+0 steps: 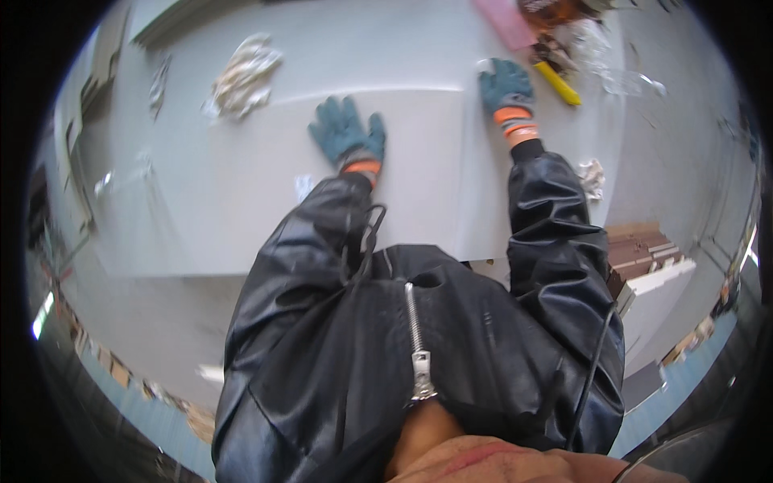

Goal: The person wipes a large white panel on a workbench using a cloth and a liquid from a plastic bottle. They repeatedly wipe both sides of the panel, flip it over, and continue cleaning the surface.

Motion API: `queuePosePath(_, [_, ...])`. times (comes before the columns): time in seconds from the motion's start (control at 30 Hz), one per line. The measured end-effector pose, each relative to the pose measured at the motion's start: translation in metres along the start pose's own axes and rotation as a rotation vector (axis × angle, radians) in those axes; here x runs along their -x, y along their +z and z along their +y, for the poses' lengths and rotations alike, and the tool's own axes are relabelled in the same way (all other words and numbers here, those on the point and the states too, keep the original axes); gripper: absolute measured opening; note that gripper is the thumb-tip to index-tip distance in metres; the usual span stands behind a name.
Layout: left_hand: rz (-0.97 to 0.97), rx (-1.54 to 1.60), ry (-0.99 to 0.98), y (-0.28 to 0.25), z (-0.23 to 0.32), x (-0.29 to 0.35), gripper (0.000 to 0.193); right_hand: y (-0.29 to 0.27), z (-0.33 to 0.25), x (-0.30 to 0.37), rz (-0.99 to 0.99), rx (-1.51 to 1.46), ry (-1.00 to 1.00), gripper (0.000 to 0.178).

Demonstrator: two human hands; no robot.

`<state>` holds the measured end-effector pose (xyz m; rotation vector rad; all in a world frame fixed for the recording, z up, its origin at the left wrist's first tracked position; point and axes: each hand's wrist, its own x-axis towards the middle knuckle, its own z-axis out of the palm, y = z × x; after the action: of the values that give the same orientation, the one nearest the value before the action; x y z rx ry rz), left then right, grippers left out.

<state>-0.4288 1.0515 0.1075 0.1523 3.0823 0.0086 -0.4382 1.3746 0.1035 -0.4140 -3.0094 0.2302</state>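
Observation:
My left hand (345,135), in a teal work glove with an orange cuff, lies flat with spread fingers on a large pale panel (419,169). Beyond the panel's right edge, my right hand (507,87) wears the same kind of glove. Its fingers are curled together at the light table top, and a small white bit shows by the thumb side; what it is cannot be made out. A yellow-handled tool (557,83) lies just right of that hand. Left of the panel's far edge rests a crumpled off-white cloth (245,74).
A pink sheet (506,22), a bottle of brown liquid (551,11) and clear plastic wrap (594,50) crowd the far right. A crumpled whitish scrap (592,179) sits near my right forearm. Brown and white boards (648,266) are stacked at the right, lower down.

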Motion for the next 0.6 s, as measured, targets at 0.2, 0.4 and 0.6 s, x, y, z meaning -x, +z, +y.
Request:
queuePosePath(0.2, [-0.096,-0.047,-0.012,-0.009,0.001,-0.002,0.075,-0.022,-0.008,-0.017,-0.155,0.022,0.025,0.053])
queuePosePath(0.4, [-0.014,0.04,0.013,-0.004,0.003,-0.003,0.072,0.021,0.01,-0.031,-0.05,-0.046,0.005,0.053])
queuePosePath(0.6, [0.186,0.128,0.085,-0.004,0.006,-0.004,0.066,0.013,0.035,-0.04,-0.078,-0.115,-0.076,0.038])
